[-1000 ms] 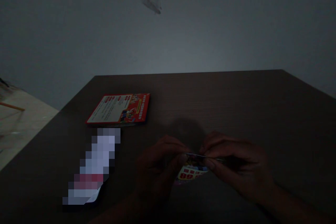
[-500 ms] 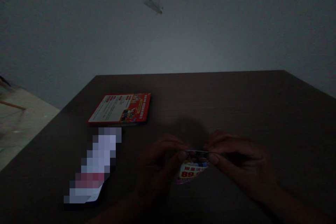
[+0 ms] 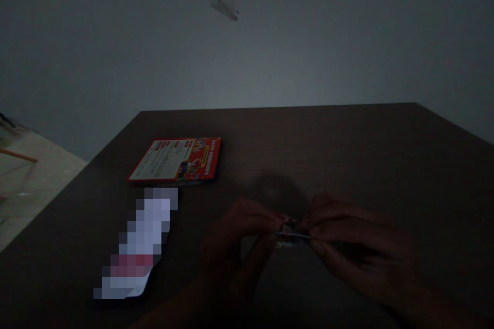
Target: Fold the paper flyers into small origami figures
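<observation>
Brown bench [image 3: 328, 154] beneath, a thin printed sheet [image 3: 287, 242] spans the left hand [image 3: 233, 234] and right hand [image 3: 360, 239], each grip pinching one end; uneven pulling from either side could crease or tear it

Fingers [image 3: 345, 214] bare; wrists [image 3: 412, 280] bare; visible forearms [image 3: 440, 298] bare too; outlines dim in shadow
</observation>
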The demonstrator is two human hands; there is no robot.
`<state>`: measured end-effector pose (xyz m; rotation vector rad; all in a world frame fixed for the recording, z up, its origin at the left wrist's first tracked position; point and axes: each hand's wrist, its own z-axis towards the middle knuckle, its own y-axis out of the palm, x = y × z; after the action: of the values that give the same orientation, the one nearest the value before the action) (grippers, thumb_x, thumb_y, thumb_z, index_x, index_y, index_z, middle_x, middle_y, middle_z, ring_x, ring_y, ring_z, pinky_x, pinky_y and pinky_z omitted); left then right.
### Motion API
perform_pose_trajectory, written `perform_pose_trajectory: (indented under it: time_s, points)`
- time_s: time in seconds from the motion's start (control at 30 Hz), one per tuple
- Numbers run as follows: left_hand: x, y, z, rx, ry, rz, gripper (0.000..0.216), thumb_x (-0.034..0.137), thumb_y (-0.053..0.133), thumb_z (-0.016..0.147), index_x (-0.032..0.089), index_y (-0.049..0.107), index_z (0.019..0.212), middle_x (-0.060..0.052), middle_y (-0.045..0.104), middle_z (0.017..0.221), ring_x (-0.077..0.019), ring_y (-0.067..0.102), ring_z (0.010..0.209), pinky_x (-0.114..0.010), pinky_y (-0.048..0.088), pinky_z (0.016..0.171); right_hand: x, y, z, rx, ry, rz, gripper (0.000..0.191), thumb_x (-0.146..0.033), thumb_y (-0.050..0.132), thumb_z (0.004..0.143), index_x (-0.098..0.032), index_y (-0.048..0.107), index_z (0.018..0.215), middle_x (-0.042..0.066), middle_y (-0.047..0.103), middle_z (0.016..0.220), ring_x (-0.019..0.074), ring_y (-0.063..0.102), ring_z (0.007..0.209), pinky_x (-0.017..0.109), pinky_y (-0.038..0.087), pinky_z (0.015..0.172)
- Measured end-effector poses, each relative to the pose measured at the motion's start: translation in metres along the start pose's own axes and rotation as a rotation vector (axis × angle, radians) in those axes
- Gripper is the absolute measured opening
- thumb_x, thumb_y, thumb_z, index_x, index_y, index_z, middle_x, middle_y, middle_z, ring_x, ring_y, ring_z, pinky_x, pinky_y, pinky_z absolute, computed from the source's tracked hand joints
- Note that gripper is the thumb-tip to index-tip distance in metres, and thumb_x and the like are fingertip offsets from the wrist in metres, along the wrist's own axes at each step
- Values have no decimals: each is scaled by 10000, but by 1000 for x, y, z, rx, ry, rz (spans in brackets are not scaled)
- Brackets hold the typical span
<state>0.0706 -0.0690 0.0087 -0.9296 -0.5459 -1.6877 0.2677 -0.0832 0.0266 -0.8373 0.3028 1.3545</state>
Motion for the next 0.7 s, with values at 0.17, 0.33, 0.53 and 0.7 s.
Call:
perform_pose_trajectory:
  time_s: [0.17, 0.33, 0.53, 0.7]
  points:
    - [2, -1, 5, -61, 63, 113, 378, 87, 615, 751, 190, 574, 1112, -94, 664, 966, -233, 611, 915, -378, 509, 782, 0, -4, 1, -95, -81, -95, 348, -14, 617, 683, -216, 657, 964, 64, 714, 808, 207, 664, 719, 378, 539, 645]
    - [8, 1, 16, -139, 243, 262, 260, 71, 634, 737, 184, 600, 968, -57, 664, 852, -185, 628, 819, -335, 519, 761, -4, -5, 7, -146, -144, -142, 283, -1, 646, 663, -170, 656, 889, 62, 719, 765, 182, 660, 701, 336, 544, 650]
    - [5, 4, 16, -109, 316, 298, 153, 52, 599, 750, 145, 599, 871, -47, 656, 789, -167, 618, 776, -330, 514, 738, -5, -3, 8, -128, -174, -165, 191, -17, 635, 689, -134, 666, 838, 70, 715, 767, 171, 652, 691, 325, 543, 629]
    - [6, 4, 13, -111, 323, 293, 128, 32, 594, 746, 114, 601, 845, -62, 651, 778, -175, 613, 788, -345, 504, 739, -5, -2, 8, -121, -176, -122, 164, -3, 625, 686, -96, 665, 815, 90, 702, 757, 173, 643, 686, 334, 530, 625]
